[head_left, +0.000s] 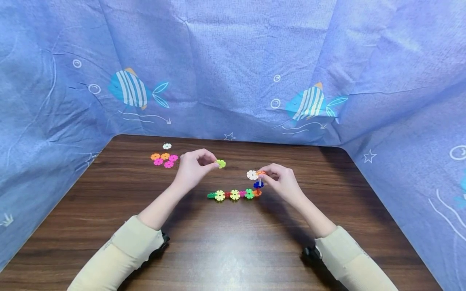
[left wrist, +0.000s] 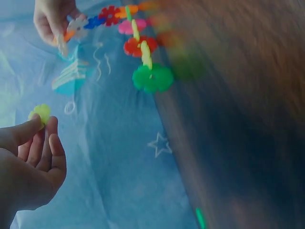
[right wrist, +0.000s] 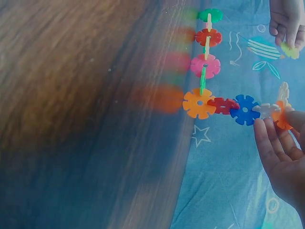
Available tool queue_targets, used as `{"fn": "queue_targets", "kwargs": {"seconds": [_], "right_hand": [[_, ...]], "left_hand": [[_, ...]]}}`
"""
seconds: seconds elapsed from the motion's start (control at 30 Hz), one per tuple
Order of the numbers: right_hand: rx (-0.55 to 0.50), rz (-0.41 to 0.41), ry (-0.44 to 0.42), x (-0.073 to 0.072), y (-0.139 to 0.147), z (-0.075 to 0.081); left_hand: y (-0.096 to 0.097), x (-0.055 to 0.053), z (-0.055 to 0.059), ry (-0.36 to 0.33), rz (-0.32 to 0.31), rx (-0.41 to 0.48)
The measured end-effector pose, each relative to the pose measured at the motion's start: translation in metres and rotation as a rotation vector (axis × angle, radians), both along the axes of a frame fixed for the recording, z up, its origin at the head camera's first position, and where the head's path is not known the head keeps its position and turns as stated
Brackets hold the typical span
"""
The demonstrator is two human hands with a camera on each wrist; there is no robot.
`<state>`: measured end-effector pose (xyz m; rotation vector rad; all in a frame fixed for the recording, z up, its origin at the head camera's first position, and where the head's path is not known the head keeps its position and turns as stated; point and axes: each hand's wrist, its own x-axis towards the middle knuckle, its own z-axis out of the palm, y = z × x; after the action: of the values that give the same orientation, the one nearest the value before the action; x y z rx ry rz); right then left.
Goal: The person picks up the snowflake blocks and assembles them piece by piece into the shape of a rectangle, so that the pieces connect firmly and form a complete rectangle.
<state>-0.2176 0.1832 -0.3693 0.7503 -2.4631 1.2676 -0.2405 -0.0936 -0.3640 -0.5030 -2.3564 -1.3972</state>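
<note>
My left hand [head_left: 193,169] pinches a yellow-green snowflake disc [head_left: 221,163] between thumb and fingertips, above the table. It is apart from the chain of interlocked snowflake discs [head_left: 234,195]. On the other side, my right hand [head_left: 284,184] holds the chain's end by an orange disc [right wrist: 280,116]. A white disc [head_left: 252,175] is fitted onto that orange one. From there the chain passes through a paler white disc, a blue disc [right wrist: 245,109] and a red disc [right wrist: 223,106] to an orange corner disc [right wrist: 199,103]. Beyond the corner, green, pink, yellow and red discs run leftward to a green end disc [left wrist: 152,78].
Loose discs lie at the table's far left: a white one [head_left: 167,146], orange ones [head_left: 155,156] and pink ones [head_left: 169,164]. The brown wooden table [head_left: 233,246] meets a blue fish-patterned curtain [head_left: 236,81] at its back and sides.
</note>
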Motion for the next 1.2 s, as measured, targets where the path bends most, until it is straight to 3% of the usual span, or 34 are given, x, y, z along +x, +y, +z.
{"fn": "queue_targets", "kwargs": {"seconds": [0.17,0.6,0.93,1.03,1.2], "right_hand": [[0.003,0.014,0.014,0.004,-0.003,0.007],[-0.015,-0.013,0.016,0.005,-0.004,0.007],[-0.003,-0.018,0.034,0.005,-0.003,0.006],[-0.014,-0.001,0.036,0.003,-0.003,0.003],[-0.018,0.049,0.0,-0.008,0.004,-0.015]], "left_hand": [[0.015,-0.001,-0.007,-0.022,-0.03,0.01],[0.045,-0.005,-0.022,-0.035,-0.11,-0.046],[0.06,-0.004,-0.025,-0.019,-0.137,-0.06],[0.062,-0.003,-0.024,-0.015,-0.146,-0.06],[0.063,-0.002,-0.024,-0.023,-0.144,-0.053]]}}
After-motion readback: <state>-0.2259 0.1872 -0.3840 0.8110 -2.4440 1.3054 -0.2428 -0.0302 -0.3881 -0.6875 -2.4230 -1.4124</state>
